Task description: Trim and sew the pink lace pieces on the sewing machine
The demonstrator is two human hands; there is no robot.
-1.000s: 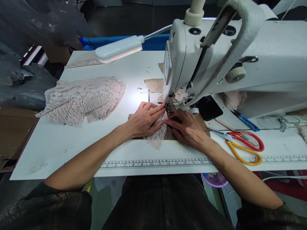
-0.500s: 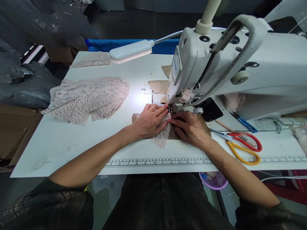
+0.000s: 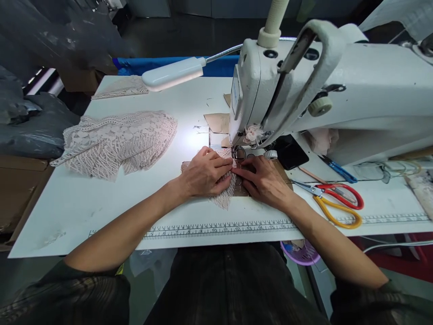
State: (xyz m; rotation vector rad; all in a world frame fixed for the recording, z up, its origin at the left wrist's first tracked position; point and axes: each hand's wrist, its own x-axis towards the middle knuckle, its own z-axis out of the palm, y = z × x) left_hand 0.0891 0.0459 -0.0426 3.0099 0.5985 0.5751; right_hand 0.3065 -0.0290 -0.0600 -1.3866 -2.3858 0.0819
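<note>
A small piece of pale pink lace (image 3: 223,198) lies on a brown card in front of the presser foot (image 3: 238,152) of the white sewing machine (image 3: 304,90). My left hand (image 3: 206,174) lies flat on the lace, fingers stretched toward the needle. From the right, my right hand (image 3: 264,180) presses flat beside it. The fingertips of both hands meet just before the foot. Only the near tip of the lace shows below the hands.
A heap of pink lace (image 3: 118,140) sits left on the white table (image 3: 84,212) under a gooseneck lamp (image 3: 172,74). Red-and-yellow scissors (image 3: 334,198) and a blue-handled tool (image 3: 338,169) lie to the right. A printed ruler (image 3: 219,229) runs along the near edge, above a purple basket (image 3: 301,253).
Both hands stay pressed on the lace at the presser foot, and less lace now sticks out toward me. The view has shifted slightly.
</note>
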